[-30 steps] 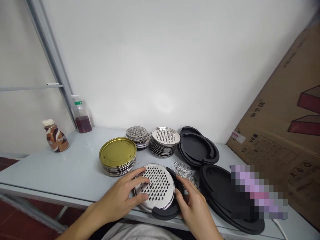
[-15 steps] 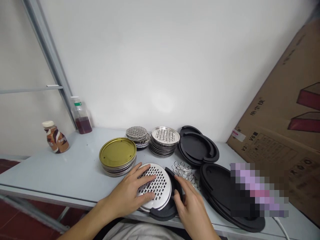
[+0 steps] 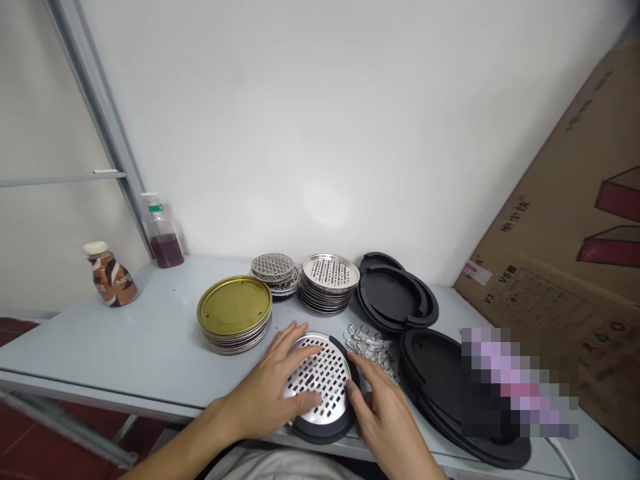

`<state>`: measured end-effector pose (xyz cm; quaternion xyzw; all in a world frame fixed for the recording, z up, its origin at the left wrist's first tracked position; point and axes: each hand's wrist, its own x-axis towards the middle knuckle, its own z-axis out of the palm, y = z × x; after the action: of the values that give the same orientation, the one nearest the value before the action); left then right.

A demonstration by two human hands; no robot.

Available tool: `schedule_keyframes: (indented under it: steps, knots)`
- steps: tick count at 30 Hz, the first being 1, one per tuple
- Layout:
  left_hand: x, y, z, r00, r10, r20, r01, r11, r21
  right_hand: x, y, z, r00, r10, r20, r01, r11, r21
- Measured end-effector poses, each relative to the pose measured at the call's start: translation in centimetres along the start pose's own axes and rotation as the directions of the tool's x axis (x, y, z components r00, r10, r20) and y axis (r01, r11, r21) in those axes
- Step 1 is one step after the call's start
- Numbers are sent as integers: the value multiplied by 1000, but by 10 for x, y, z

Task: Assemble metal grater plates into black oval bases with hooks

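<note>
A round, slotted silver metal plate lies in a black C-shaped rim piece at the table's front edge. The rim shows along the plate's right side and front. My left hand rests on the plate's left part, its fingers spread and thumb flat on the slots. At the right, my right hand grips the rim with thumb and index finger; its other fingers are partly hidden. Several bent wire clips lie just behind my right hand. Left of the plate stands a stack of gold-topped round lids.
Behind are stacked grater-like silver plates and smaller mesh discs. Black round trays and larger black pieces lie right, beside a cardboard box. A brown bottle and a clear bottle with dark liquid stand left.
The slotted plate has shifted right under my left hand and now sits inside the black rim, where a gap showed before. My right hand has stayed nearly in place.
</note>
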<state>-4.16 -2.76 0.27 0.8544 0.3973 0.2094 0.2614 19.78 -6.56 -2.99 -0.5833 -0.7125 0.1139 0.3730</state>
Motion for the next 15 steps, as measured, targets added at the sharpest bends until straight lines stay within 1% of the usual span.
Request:
schedule_keyframes:
  steps: [4,7,12,15]
  knots:
    - [-16,-3,2,997,-44,60,42,999,35,3,2,-4,1000,-4,0,4,999,51]
    - [-19,-10,1,996,-58,66,58,998,11,4,2,-6,1000,8,5,-8,998,66]
    - [-15,-14,-11,992,-63,106,73,993,-92,3,3,-7,993,107,58,-112,991,80]
    - [-18,-15,-19,991,-87,101,100,986,-132,3,3,-5,985,155,77,-163,980,112]
